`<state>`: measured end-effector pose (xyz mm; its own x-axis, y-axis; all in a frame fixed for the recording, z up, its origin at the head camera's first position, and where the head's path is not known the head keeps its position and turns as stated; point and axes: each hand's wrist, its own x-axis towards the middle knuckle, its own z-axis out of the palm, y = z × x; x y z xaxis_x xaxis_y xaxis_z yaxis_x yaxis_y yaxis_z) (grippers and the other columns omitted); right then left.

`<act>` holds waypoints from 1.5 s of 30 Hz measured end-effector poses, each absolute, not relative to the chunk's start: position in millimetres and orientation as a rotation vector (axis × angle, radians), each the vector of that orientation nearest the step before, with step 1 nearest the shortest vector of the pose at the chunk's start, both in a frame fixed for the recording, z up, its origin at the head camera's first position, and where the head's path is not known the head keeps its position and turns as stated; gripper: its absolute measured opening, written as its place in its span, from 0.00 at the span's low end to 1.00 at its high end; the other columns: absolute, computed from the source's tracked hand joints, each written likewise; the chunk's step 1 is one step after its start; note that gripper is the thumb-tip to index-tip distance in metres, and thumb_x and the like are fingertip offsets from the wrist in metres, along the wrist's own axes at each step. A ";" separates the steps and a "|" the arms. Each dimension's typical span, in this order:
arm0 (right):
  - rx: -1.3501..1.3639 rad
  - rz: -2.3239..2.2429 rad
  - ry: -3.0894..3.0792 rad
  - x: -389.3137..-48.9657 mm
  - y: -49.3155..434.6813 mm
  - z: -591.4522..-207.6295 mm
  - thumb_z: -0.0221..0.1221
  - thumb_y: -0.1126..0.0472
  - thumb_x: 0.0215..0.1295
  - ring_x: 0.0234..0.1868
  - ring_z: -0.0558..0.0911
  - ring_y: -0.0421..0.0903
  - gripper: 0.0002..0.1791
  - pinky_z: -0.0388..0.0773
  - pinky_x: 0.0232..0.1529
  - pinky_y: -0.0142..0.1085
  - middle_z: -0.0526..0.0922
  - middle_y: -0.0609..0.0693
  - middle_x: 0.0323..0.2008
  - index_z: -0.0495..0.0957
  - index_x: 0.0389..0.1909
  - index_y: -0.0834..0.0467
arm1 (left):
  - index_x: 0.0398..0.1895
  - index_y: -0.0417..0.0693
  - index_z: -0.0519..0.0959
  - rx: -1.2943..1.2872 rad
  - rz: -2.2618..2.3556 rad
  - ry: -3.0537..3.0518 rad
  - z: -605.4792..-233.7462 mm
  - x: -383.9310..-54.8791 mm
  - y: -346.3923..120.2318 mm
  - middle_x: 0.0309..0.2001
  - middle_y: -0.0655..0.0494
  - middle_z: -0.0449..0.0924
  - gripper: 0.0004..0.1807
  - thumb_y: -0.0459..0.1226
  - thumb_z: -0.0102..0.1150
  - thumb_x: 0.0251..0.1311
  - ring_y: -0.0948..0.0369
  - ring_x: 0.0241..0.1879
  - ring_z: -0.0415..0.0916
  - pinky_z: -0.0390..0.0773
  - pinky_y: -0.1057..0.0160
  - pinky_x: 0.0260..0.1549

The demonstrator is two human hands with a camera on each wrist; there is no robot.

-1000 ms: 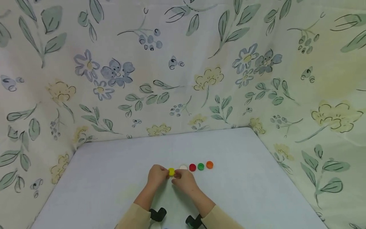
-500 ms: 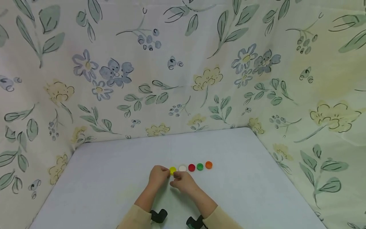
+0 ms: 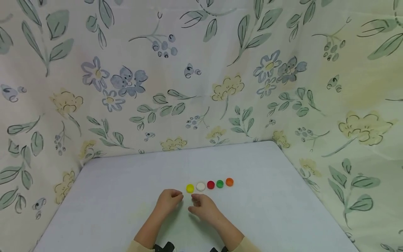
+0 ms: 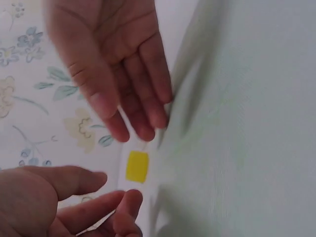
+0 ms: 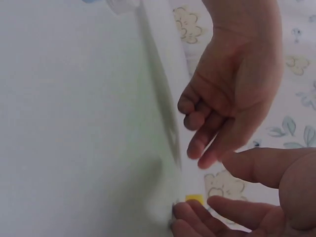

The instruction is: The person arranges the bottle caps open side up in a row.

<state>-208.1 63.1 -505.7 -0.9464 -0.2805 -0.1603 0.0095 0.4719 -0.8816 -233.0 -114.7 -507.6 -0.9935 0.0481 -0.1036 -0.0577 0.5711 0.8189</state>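
Note:
A yellow bottle cap (image 3: 190,188) sits on the white table at the left end of a row of small round caps. To its right follow a white cap (image 3: 200,186), a red cap (image 3: 210,184), a green cap (image 3: 220,183) and an orange cap (image 3: 229,182). My left hand (image 3: 169,202) is just left of and below the yellow cap, its fingers relaxed and apart from it. Below the yellow and white caps, my right hand (image 3: 204,207) hovers with loosely bent fingers and nothing between them. In the left wrist view, the yellow cap (image 4: 137,167) shows between both hands.
The white table (image 3: 267,213) reaches back to a hanging flowered cloth (image 3: 201,87), which also runs along both sides. Dark wrist mounts (image 3: 164,247) show at the sleeves. A clear plastic object (image 5: 123,5) peeks in at the top of the right wrist view.
Earlier both hands were at the yellow cap, pinching it. They have let go and drawn back toward the body, the left one also leftward. The yellow cap now lies fully visible in line.

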 end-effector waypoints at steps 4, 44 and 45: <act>-0.253 -1.462 2.448 -197.3 68.2 -507.3 0.64 0.60 0.58 0.46 0.78 0.50 0.25 0.77 0.44 0.45 0.80 0.55 0.48 0.73 0.56 0.65 | 0.43 0.38 0.81 0.062 1.417 2.625 -501.9 -215.8 -126.4 0.36 0.54 0.81 0.13 0.39 0.59 0.60 0.60 0.33 0.75 0.75 0.60 0.31; -0.371 -1.036 2.362 -110.3 57.4 -502.1 0.71 0.41 0.43 0.30 0.70 0.41 0.20 0.73 0.29 0.38 0.71 0.38 0.29 0.76 0.34 0.42 | 0.36 0.65 0.75 0.337 1.219 2.482 -511.3 -95.1 -152.4 0.40 0.67 0.73 0.06 0.47 0.62 0.57 0.64 0.38 0.69 0.72 0.61 0.35; -0.420 -1.013 2.386 -111.2 57.1 -502.8 0.71 0.41 0.44 0.29 0.70 0.39 0.19 0.72 0.27 0.36 0.71 0.38 0.27 0.76 0.33 0.42 | 0.35 0.64 0.76 0.377 1.231 2.489 -512.5 -95.7 -153.2 0.40 0.67 0.74 0.05 0.46 0.62 0.58 0.65 0.37 0.69 0.72 0.63 0.35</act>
<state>-111.2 57.1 -502.8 -0.8221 -0.4618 -0.3330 -0.0811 0.6739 -0.7344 -95.7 -153.2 -512.5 -0.9079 0.3782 -0.1805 0.0860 0.5898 0.8030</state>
